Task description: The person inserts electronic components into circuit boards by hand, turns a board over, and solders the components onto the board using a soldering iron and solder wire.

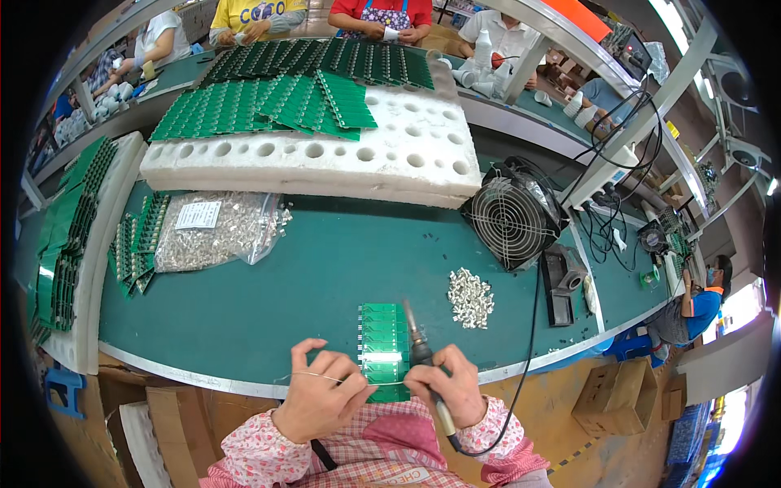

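A green circuit board panel [382, 332] lies at the table's front edge, between my hands. My left hand [317, 397] is closed on a thin solder wire [319, 375], at the panel's lower left. The wire crosses the panel's lower part to the fingers of my right hand [452, 389]. That hand is wrapped round a soldering iron [421, 355], whose tip points up and away beside the panel's right edge. A cord runs from the iron's lower end. Whether my right fingers also pinch the wire, I cannot tell.
Small metal parts [470, 299] lie heaped right of the panel. Beyond stand a black fan [514, 213] and a dark iron stand [561, 286]. A bag of parts [213, 232] lies left. White foam blocks [309, 169] bear stacked green boards [220, 110]. Co-workers sit across the bench.
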### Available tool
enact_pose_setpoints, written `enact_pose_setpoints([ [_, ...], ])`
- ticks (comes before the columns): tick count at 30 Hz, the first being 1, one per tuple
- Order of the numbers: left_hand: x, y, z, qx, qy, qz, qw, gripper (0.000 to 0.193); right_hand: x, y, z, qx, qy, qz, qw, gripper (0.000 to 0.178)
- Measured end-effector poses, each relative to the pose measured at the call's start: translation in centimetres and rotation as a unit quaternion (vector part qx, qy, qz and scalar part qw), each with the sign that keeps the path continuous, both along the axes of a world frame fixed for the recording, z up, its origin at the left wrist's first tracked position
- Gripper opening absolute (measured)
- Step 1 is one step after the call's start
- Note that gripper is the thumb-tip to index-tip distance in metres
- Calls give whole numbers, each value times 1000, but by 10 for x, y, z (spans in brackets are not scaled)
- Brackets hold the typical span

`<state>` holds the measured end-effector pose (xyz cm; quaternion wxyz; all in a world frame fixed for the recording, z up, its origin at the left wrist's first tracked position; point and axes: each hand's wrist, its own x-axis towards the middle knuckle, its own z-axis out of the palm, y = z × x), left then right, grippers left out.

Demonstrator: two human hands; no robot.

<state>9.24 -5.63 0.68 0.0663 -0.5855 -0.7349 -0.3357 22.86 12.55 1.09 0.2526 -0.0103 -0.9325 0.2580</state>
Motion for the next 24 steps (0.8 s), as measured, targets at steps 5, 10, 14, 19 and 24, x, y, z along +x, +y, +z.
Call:
enact_pose_setpoints([
  [5, -4, -17, 18, 20, -58, 95, 994, 17, -2, -6, -4, -56, 13, -31, 998, 61],
  [10, 2, -22, 105, 90, -307, -57, 946, 40, -1, -13, -8, -6, -33, -23, 999, 70],
  [14, -2, -13, 108, 194, -212, -97, 953, 29, -9, -8, -9, 0, -32, -36, 999, 70],
  [19, -18, -10, 116, 84, -278, -177, 940, 48, -20, -1, -11, -4, -31, -40, 999, 70],
  [24, -38, 0, 51, 163, -197, 131, 958, 13, -29, 8, -3, -57, 18, -61, 996, 58],
])
